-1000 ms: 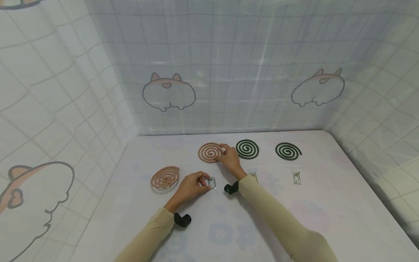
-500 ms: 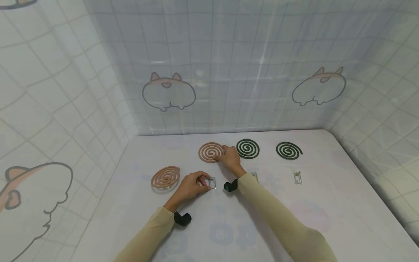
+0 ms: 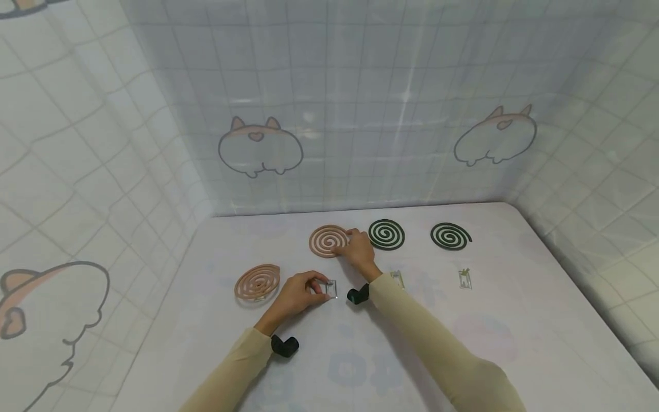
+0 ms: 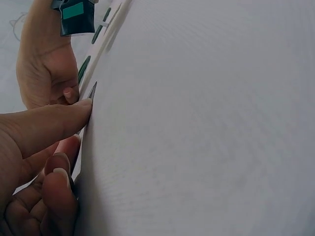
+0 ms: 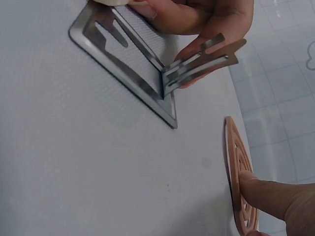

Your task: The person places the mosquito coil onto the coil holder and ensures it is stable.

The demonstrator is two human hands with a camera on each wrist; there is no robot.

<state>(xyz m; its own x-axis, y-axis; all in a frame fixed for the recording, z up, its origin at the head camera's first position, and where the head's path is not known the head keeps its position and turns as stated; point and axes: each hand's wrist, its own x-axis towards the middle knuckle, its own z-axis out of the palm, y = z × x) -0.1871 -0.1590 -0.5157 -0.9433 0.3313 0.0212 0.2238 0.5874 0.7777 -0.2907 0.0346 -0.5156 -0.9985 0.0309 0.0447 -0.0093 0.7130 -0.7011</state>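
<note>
Two-handed: pinching stand (image 3: 336, 289) at left side with left fingers (image 3: 315, 276), long axis toward coil (image 3: 328, 241), and pinching coil at right edge with right fingers (image 5: 266, 191), just beyond stand, apparently flat on counter (image 3: 334, 332), nearer right fingers than left.

Right hand (image 5: 288, 200) on tan coil (image 5: 236, 196)

On the table (image 3: 206, 332): three coils (image 3: 328, 243) in a row, each behind a stand (image 3: 465, 279); fourth coil (image 3: 259, 284) farther left
</note>
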